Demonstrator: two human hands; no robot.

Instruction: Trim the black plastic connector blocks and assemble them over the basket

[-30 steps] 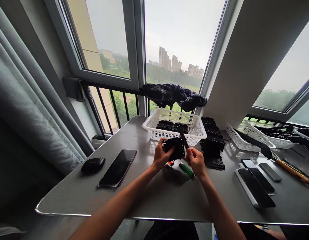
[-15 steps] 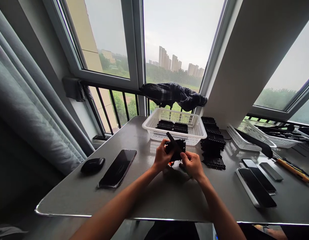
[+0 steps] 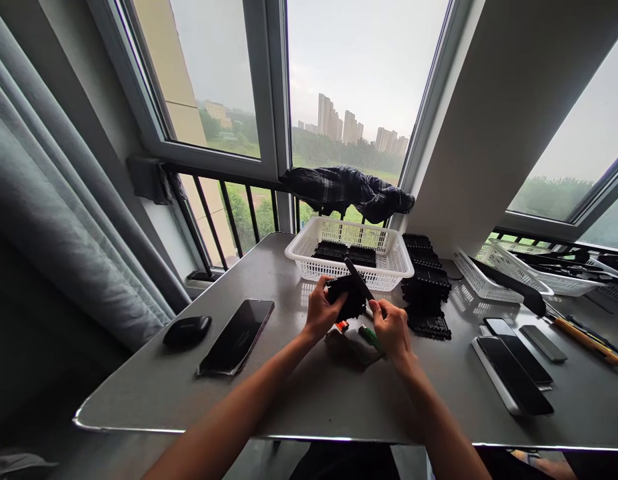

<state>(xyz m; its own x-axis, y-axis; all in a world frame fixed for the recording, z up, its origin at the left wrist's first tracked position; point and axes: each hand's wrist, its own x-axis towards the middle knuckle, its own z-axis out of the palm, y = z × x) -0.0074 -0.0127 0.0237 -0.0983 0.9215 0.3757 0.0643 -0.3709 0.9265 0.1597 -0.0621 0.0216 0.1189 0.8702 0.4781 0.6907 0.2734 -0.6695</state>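
Note:
My left hand [image 3: 323, 311] grips a black plastic piece with toothed edges [image 3: 349, 303], fingers and thumb closed round it above the table. Closed on a flat, dark, file-like bar [image 3: 357, 277] is my right hand [image 3: 391, 328]. The bar slants up and left along the right edge of the piece; whether they touch I cannot make out. On the table beneath my hands lie a green object like a lighter [image 3: 371, 338], a small orange-red one [image 3: 343, 326] and a crumpled dark scrap [image 3: 346, 350].
Just beyond my hands, a white basket [image 3: 309, 267] holds more black toothed pieces. A stack of them [image 3: 426, 287] stands right of it. Phones [image 3: 236, 337] [image 3: 513, 377] and a black mouse-like object [image 3: 187, 331] lie around. White baskets [image 3: 489, 283] and a yellow-handled tool [image 3: 583, 339] are far right.
The black piece has turned and tilted in my left hand. My right hand has moved slightly right and turned, the bar now steeper, and more of the green object shows below.

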